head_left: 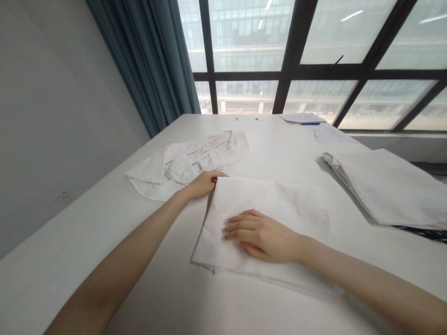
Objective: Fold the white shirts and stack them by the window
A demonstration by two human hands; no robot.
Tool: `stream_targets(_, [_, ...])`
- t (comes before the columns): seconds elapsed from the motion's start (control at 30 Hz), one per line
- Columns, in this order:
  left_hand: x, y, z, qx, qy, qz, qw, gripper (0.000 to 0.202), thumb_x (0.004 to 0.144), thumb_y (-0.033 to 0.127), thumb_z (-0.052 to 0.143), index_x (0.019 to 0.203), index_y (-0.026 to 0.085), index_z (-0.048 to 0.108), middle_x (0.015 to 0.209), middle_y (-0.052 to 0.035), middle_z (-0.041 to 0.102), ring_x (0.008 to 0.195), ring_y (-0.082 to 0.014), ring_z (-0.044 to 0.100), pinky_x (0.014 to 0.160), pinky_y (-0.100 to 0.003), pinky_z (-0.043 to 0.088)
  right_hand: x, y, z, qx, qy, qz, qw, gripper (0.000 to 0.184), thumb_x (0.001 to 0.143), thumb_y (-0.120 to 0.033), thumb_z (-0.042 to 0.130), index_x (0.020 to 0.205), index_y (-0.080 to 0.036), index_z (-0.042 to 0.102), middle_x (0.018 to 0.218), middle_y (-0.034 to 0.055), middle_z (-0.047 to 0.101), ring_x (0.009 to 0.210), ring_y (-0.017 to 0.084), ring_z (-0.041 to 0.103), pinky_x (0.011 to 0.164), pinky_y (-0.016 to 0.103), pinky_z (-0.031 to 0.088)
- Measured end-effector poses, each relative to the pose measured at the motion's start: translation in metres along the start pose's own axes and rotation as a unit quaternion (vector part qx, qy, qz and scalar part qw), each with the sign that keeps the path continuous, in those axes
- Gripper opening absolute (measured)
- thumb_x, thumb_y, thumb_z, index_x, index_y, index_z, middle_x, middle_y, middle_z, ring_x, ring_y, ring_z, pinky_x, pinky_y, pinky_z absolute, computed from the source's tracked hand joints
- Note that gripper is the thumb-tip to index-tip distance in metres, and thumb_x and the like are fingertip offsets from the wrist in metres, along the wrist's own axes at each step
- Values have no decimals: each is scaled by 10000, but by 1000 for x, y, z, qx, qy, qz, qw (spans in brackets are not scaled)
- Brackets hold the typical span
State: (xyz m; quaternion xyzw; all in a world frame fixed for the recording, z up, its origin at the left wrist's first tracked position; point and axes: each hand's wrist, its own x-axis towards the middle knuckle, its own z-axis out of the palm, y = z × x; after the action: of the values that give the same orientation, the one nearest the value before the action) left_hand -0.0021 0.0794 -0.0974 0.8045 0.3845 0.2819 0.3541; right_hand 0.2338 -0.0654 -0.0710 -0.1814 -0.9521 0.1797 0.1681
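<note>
A folded white cloth (pixel 251 195) lies flat in front of me, its layered left edge showing a thin dark line. My left hand (pixel 204 183) is closed on the cloth's far left corner, thumb and fingers pinching it. Palm down, my right hand (pixel 263 236) rests on top of the cloth near its middle with fingers stretched out. Just beyond my left hand, a crumpled white cloth (pixel 181 164) with thin seam lines is spread loosely.
On the right of the white table (pixel 279 158) lies a stack of folded white cloth (pixel 394 186), with something black under its near edge. Papers (pixel 302 117) and a blue pen (pixel 310 123) lie at the far right. A blue curtain (pixel 150 56) and windows stand behind.
</note>
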Motion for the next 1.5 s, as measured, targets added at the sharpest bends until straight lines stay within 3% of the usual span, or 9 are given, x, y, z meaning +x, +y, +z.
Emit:
stream_targets(0.3, [19, -16, -4, 138, 19, 40, 989, 279, 800, 178, 523, 966, 179, 747, 969, -36, 757, 904, -197, 680, 828, -307, 497, 6, 0, 35, -43, -58, 23, 997, 487, 997, -335, 372, 1476, -254, 408, 1567, 37, 359, 1461, 213, 255, 1198, 471, 126])
stream_targets(0.57, [32, -26, -11, 268, 3, 73, 961, 249, 797, 106, 514, 886, 166, 739, 902, -64, 708, 954, -215, 600, 924, -365, 458, 4, 0, 37, -22, -63, 2, 998, 511, 987, -369, 394, 1488, -267, 393, 1577, 30, 337, 1466, 239, 243, 1185, 509, 160])
stream_targets(0.7, [35, -13, -20, 286, 0, 59, 957, 346, 771, 85, 526, 1044, 173, 719, 1038, -83, 687, 1032, -226, 593, 1007, -418, 430, 4, 1, 35, 12, -52, 10, 999, 491, 975, -395, 434, 1455, -291, 440, 1554, 23, 383, 1456, 237, 268, 1181, 484, 152])
stream_targets(0.8, [30, 3, -2, 269, 60, 79, 958, 457, 827, 66, 430, 1236, 147, 616, 1260, -110, 611, 1205, -217, 534, 1098, -421, 370, 5, 3, 32, 69, -27, 5, 997, 405, 947, -370, 499, 1334, -274, 568, 1457, 18, 522, 1415, 213, 357, 1159, 421, 209])
stream_targets(1.0, [8, 11, 55, 304, -14, 96, 948, 473, 992, 294, 357, 1425, 108, 404, 1483, -169, 452, 1396, -259, 385, 1148, -468, 283, 7, 9, 32, 190, 74, -3, 979, 207, 886, -203, 521, 958, -214, 715, 1129, 41, 732, 1178, 168, 596, 1049, 343, 368])
stream_targets(1.13, [3, 6, 62, 355, -7, 83, 931, 496, 1012, 330, 326, 1478, 160, 322, 1518, -131, 422, 1428, -259, 338, 1166, -479, 199, 8, 8, 29, 277, 76, 38, 957, 231, 926, -247, 492, 900, -213, 719, 1031, 39, 760, 1079, 176, 655, 1068, 371, 357])
stream_targets(1.23, [3, 6, 60, 375, -4, 74, 924, 499, 1014, 335, 325, 1486, 173, 309, 1518, -120, 426, 1425, -260, 339, 1165, -490, 164, 9, 13, 20, 326, 109, 150, 927, 329, 973, -307, 421, 912, -179, 718, 975, 53, 765, 948, 187, 693, 994, 369, 441])
stream_targets(1.37, [2, 10, 62, 406, -9, 69, 911, 518, 1019, 347, 309, 1500, 159, 281, 1525, -133, 411, 1434, -253, 322, 1163, -483, 155, 4, 40, 6, 136, 221, 251, 933, 333, 959, -286, 413, 1101, -178, 694, 1189, 79, 703, 1165, 239, 604, 1045, 409, 413])
stream_targets(1.5, [1, 12, 63, 444, -23, 57, 894, 552, 1026, 376, 267, 1522, 135, 240, 1570, -137, 329, 1453, -245, 282, 1174, -472, 135, -13, 77, 1, -129, 130, 307, 934, 464, 977, -327, 400, 1409, -205, 516, 1508, 90, 451, 1421, 306, 335, 1150, 528, 241])
